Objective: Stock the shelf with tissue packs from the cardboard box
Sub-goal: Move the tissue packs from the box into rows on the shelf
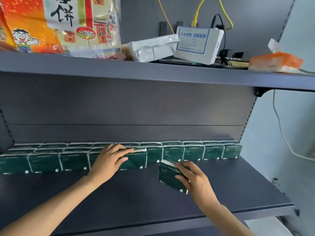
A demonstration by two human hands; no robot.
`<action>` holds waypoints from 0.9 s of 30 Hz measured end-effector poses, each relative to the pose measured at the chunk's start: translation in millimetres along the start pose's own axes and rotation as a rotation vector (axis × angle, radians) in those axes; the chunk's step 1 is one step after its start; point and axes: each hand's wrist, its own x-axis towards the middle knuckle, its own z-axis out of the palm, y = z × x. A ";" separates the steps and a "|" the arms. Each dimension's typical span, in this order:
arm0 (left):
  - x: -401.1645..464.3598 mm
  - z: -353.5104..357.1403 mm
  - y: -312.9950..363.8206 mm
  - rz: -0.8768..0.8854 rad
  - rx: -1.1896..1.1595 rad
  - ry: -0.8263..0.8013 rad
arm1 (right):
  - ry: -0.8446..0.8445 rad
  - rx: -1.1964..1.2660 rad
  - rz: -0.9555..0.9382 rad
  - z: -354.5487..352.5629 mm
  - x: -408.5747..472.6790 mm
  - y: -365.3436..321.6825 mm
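You are looking at a dark grey shelf [136,198] from your head camera. Along its back stand rows of dark green tissue packs [172,153], upright and touching side by side; on the left the rows come further forward than on the right.

Your left hand [109,160] lies on the front row near the middle — fingers straight and fairly close together, resting over the top edge and face of one pack [136,160], with nothing pinched.

Your right hand [192,179] holds a separate tissue pack [167,176] in front of the right-hand row, apart from it and tilted. Its grip is curled round the pack's right end, with fingers across the top and the thumb on the front face.

On the upper shelf [153,72] sit an orange snack bag [51,23], a white wrapped parcel [153,48], a white box with cables [199,43] and an orange tissue packet [276,62].
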 end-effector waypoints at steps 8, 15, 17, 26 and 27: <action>21.3 38.0 -37.2 0.059 0.007 0.053 | 0.028 -0.118 0.062 2.3 -4.8 -0.2; 18.1 54.3 -67.9 0.083 0.019 0.052 | 0.039 -0.156 0.098 18.3 -4.0 -4.6; 16.3 57.8 -73.5 0.079 0.028 0.049 | 0.032 -0.149 0.106 22.8 -2.7 -4.8; 11.6 63.9 -79.1 0.059 0.096 0.013 | -0.027 -0.090 0.079 39.6 17.1 12.3; 12.9 64.3 -78.8 0.047 0.099 0.015 | -0.033 -0.080 0.070 40.6 20.2 15.2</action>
